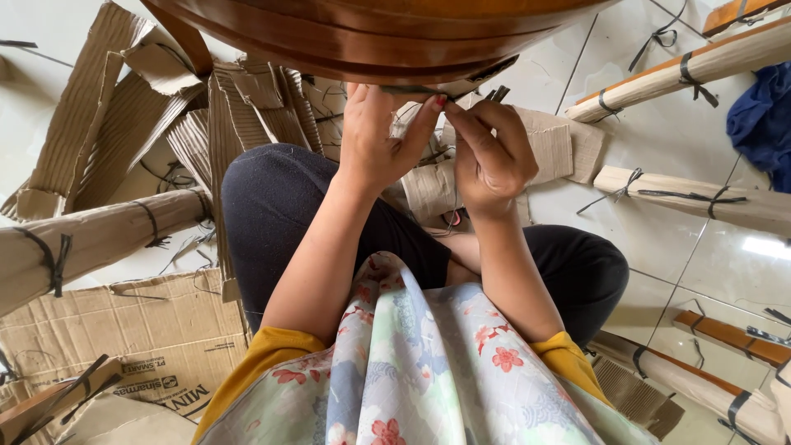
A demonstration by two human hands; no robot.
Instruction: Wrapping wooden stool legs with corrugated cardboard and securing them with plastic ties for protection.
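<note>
Hands up at the round wooden tabletop [371, 33], just under its rim. Your left hand [381, 136] has fingertips on a thin dark strap [412, 89] against the edge, thumb meeting the other hand. Your right hand [488, 152] is curled, fingers pinched shut on the same strap end near its dark buckle [497, 94]. Corrugated cardboard scraps [239, 115] lie beyond your knees on the tile floor [659, 148]. Cardboard-wrapped legs [684, 70] bound with straps lie right; another wrapped piece [99, 235] left.
</note>
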